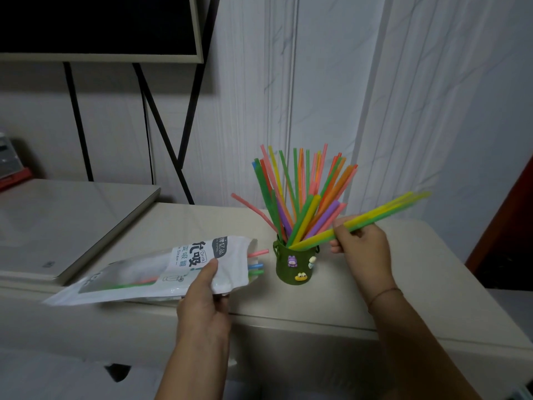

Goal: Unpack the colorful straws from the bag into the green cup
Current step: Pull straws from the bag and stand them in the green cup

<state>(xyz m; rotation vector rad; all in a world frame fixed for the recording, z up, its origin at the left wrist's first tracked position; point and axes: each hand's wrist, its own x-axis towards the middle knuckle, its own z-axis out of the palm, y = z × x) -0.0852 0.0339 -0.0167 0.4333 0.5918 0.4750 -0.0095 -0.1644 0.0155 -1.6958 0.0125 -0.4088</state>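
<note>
Item: green cup [294, 265], near the surface's front edge, crowded with straws. Right hand [362, 243] pinches yellow-green straws [383, 210], lower ends at rim; tilt upright, release gently. Left hand [206, 301] grips bag [161, 269]; few remain.

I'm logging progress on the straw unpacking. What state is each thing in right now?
bag: lying on the counter, mouth open, a few straws poking out
green cup: upright, crowded with fanned-out straws
left hand: gripping the bag
right hand: pinching a small bunch of yellow and green straws, lower ends at the cup's rim
screen: dark
</note>
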